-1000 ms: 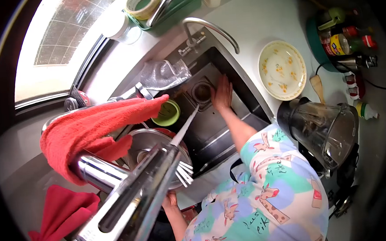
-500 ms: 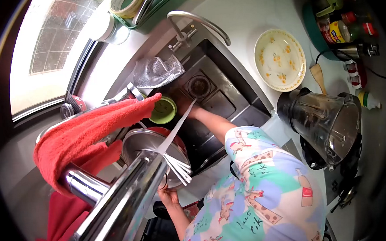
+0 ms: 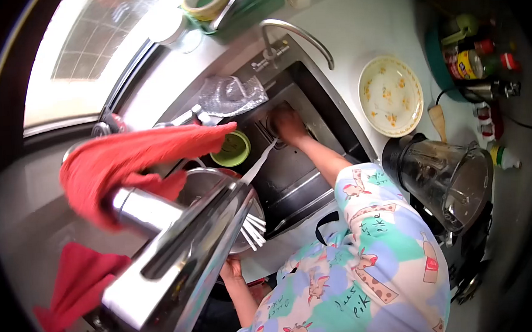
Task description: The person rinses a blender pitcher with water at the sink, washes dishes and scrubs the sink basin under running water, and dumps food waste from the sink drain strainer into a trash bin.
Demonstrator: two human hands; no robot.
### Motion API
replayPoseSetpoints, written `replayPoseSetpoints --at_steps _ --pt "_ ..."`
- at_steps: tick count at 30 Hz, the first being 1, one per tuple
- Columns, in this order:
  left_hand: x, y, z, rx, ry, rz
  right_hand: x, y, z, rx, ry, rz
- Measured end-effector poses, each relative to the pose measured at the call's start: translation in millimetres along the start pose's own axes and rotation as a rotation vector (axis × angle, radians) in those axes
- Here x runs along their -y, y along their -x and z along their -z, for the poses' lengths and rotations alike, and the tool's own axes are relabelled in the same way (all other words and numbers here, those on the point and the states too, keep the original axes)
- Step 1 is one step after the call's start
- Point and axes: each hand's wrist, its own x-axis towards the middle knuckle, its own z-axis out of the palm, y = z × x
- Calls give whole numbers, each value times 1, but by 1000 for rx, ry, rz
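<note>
My right hand [image 3: 286, 123] reaches down into the dark sink [image 3: 297, 170], over the drain, with its back towards me. Its fingers point down and are blurred, so what they touch is hidden. Left of it in the sink stands a small green bowl [image 3: 231, 149]. A metal pot [image 3: 201, 181] with a red outside sits at the sink's left end, partly behind a chrome bar. At the pot's near edge is my left hand [image 3: 231, 268], fingers curled against the rim and partly covered by the bar.
Close in front, the chrome bar [image 3: 180, 256] carries a red towel [image 3: 138, 161] and white strips [image 3: 253, 230]. A curved faucet [image 3: 297, 30] and silver bubble wrap [image 3: 234, 95] edge the sink. To the right are a flowered plate [image 3: 391, 96] and a blender jug [image 3: 440, 176].
My right hand has moved away from beside the green bowl to over the drain. The whole view has shifted slightly. My left hand stays by the pot.
</note>
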Motion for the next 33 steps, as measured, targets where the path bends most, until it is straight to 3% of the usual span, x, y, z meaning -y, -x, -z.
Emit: replayPoseSetpoints --at_steps 2,4,6,7,9,11,12,33 --pt "3 2 -3 29 20 -43 17 13 15 405 12 198" --pt "1 5 -16 106 -88 -73 34 37 53 640 -172 448" --pt "-2 17 -32 91 -73 -91 38 66 50 528 -350 868" --pt "-2 26 -52 2 -43 -132 45 72 34 530 -345 1054" --pt "1 22 -44 58 -14 -150 64 79 15 614 -322 1314" --pt "-4 26 -55 43 -7 -150 101 69 13 1011 -204 1004" --pt "-3 26 -55 52 -15 -156 107 72 5 1035 -165 938" --pt "-10 30 -59 40 30 -156 67 99 -16 721 -140 547"
